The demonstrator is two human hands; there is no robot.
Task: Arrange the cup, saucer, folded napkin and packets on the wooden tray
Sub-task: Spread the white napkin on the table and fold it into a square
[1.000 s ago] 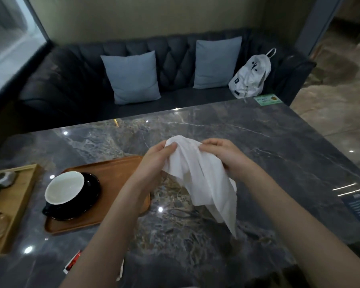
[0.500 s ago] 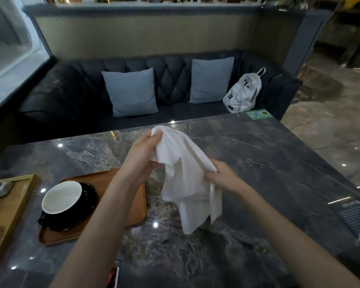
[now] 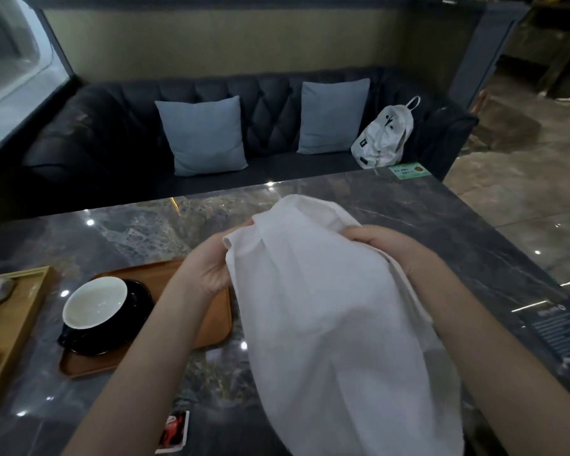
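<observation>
A white cloth napkin [image 3: 326,324] hangs unfolded in the air above the dark marble table [image 3: 474,245]. My left hand [image 3: 211,268] grips its upper left edge and my right hand [image 3: 392,248] grips its upper right edge. To the left lies the brown wooden tray [image 3: 211,327], partly behind my left forearm. On it stands a black saucer [image 3: 135,311] with a black cup [image 3: 96,304], white inside, empty. A red and white packet [image 3: 175,432] lies at the table's near edge, half hidden under my left arm.
A lighter wooden tray [image 3: 17,330] with small items lies at the far left. A dark sofa [image 3: 277,103] with two blue cushions and a white bag [image 3: 382,139] stands behind the table. A green card [image 3: 408,171] and a dark sign [image 3: 560,330] lie on the table's right side.
The napkin has been spread wider and hangs larger and closer to me. My right hand rose from its lower edge to the top right; my left hand keeps the top left.
</observation>
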